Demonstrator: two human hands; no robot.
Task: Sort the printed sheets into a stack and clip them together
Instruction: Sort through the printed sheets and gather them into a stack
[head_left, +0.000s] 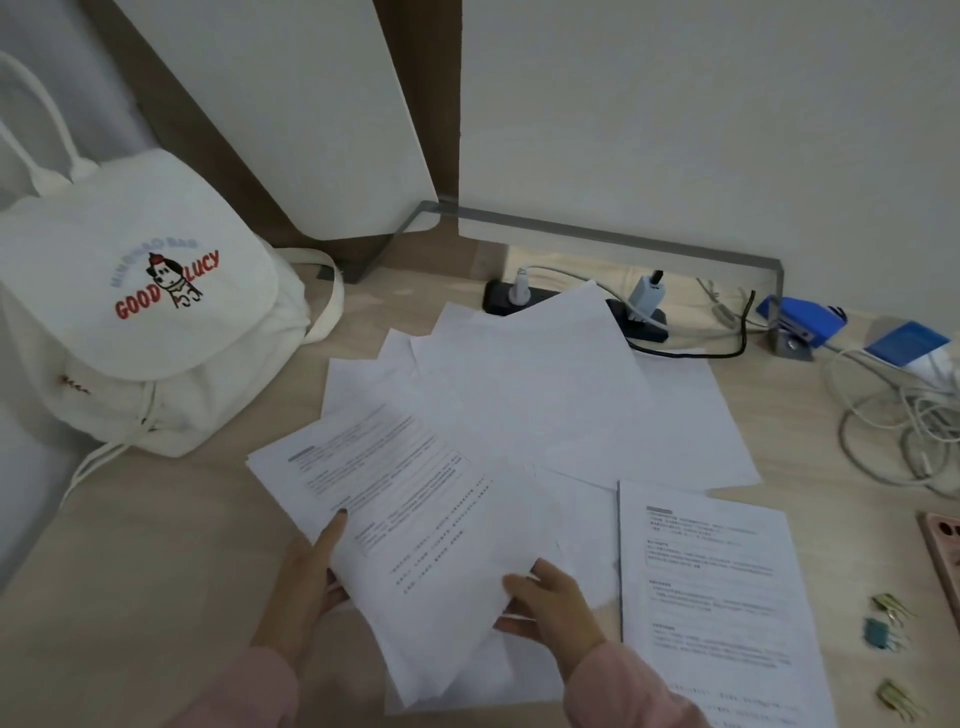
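Several white sheets (524, 395) lie fanned and overlapping across the wooden desk. A printed sheet (410, 525) sits tilted at the front, held at its near edges by both hands. My left hand (306, 582) grips its left edge with the thumb lying on top. My right hand (556, 603) pinches its lower right corner. A squared stack of printed sheets (711, 592) lies to the right, text up. Three binder clips (891, 639) lie in a column near the right edge, two olive and one teal.
A white canvas backpack (140, 322) stands at the left. A black power strip (571, 306) with plugs, a blue stapler (802, 322) and tangled white cables (904, 426) line the back and right. A pink tray (945, 551) pokes in at the right edge.
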